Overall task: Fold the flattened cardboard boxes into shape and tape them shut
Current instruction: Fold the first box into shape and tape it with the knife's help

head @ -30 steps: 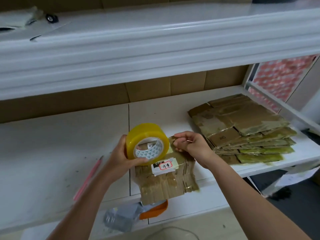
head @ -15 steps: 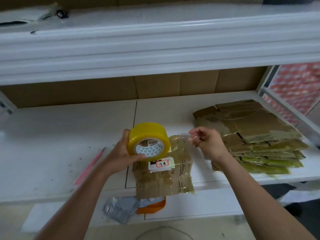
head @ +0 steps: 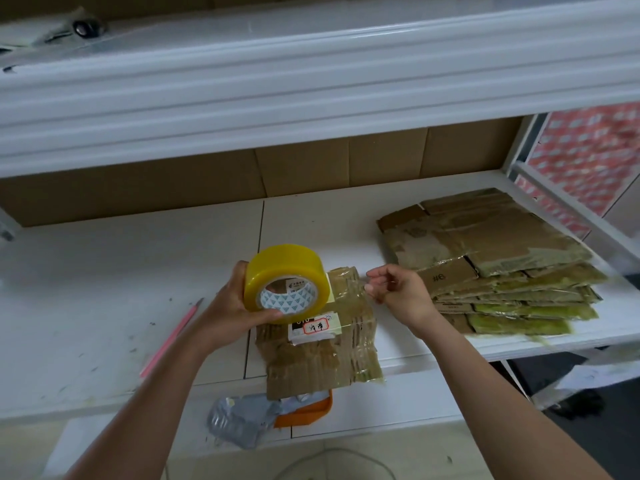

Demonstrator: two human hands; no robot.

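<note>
My left hand (head: 230, 306) grips a yellow tape roll (head: 285, 278) and holds it upright above a small worn cardboard box (head: 318, 348) with a white label. That box lies at the shelf's front edge and overhangs it. My right hand (head: 398, 292) hovers to the right of the roll, fingers pinched on a clear tape strip that spans from the roll over the box's far end. A stack of flattened cardboard boxes (head: 491, 258) lies on the shelf to the right.
The white shelf (head: 121, 271) has a pink pencil (head: 173, 336) at left. An upper shelf (head: 311, 98) overhangs close above. Below the front edge sit a grey plastic bag (head: 242, 422) and an orange tray (head: 304, 412). A shelf post (head: 568, 209) stands at right.
My right hand has moved right, away from the roll, drawing the tape end out across the box's far end. The roll stays in my left hand; the view has shifted slightly.
</note>
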